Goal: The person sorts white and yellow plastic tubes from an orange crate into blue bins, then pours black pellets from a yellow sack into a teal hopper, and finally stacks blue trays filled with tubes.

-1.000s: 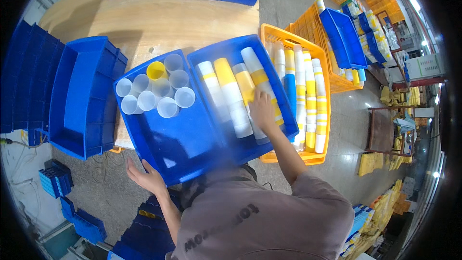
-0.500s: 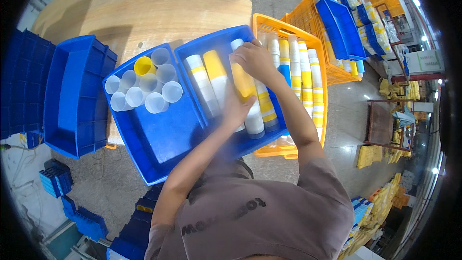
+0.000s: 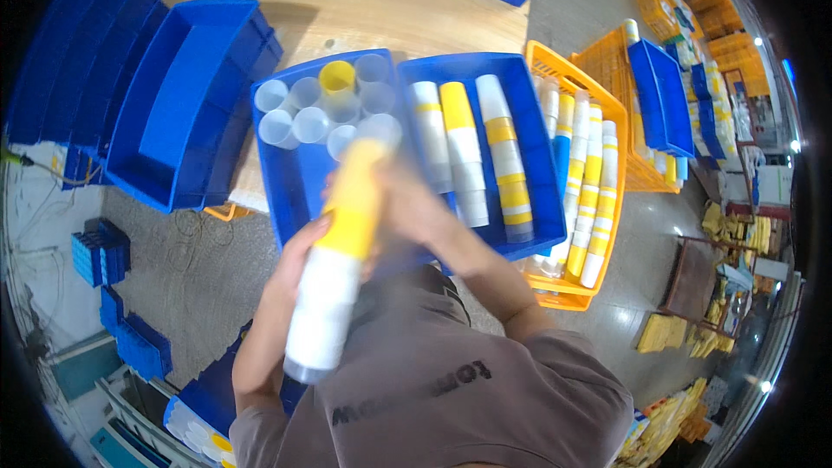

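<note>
A long stack of nested plastic cups [image 3: 347, 234], yellow in the middle and white toward its near end, is held tilted in front of my chest. My left hand [image 3: 303, 247] is closed around its lower left side. At the upper right side of the stack, my right hand [image 3: 406, 201] grips it, blurred by motion, its fingers partly hidden behind the cups. Below and beyond is a blue bin [image 3: 282, 178] with several translucent cups [image 3: 310, 125] and one yellow cup [image 3: 337, 77] standing mouth up. A second blue bin [image 3: 542, 169] holds three lying stacks of cups [image 3: 505, 156].
An orange crate [image 3: 614, 108] full of cup stacks stands right of the bins. An empty blue bin [image 3: 186, 104] and stacked blue bins [image 3: 78, 52] are at the left on the wooden table [image 3: 390, 4]. Another blue bin [image 3: 663, 100] rests on orange crates farther right.
Both hands have lifted a stack of cups out of the right blue bin and brought it left and toward my chest. The view has shifted, so the bins appear farther right and higher.
</note>
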{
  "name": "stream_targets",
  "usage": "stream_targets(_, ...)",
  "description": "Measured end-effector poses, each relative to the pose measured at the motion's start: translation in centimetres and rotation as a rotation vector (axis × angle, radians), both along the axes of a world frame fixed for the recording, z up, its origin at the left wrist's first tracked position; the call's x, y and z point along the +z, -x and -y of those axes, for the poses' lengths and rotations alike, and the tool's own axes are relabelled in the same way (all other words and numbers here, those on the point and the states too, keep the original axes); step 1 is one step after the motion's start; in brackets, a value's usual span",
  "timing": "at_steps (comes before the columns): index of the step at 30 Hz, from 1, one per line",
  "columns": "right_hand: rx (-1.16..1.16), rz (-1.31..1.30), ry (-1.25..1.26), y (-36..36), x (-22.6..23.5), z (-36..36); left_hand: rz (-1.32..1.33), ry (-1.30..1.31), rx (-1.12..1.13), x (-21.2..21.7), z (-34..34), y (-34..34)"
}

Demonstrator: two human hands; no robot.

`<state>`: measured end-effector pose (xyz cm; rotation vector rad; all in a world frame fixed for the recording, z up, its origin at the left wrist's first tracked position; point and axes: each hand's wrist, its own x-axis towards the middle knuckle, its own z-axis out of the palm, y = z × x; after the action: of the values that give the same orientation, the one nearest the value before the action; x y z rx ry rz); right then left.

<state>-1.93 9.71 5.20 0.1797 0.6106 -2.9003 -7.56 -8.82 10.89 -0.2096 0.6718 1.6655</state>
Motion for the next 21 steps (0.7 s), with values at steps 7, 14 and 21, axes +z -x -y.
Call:
stream_targets(7,-0.096,0.56,0.052,7.2,-4.2,10.2,0.149,0.143,0.273,0.1,11.3,-0.7)
stream_targets(14,0.304,0.324,-0.161,3.8,-2.1,10.4,0.148,0.185,0.179,-1.5,11.7,-0.3)
stream_targets(21,0.172,0.519,0.002,4.4,-3.4,10.4,0.16,0.229,0.16,0.5,11.7,0.0)
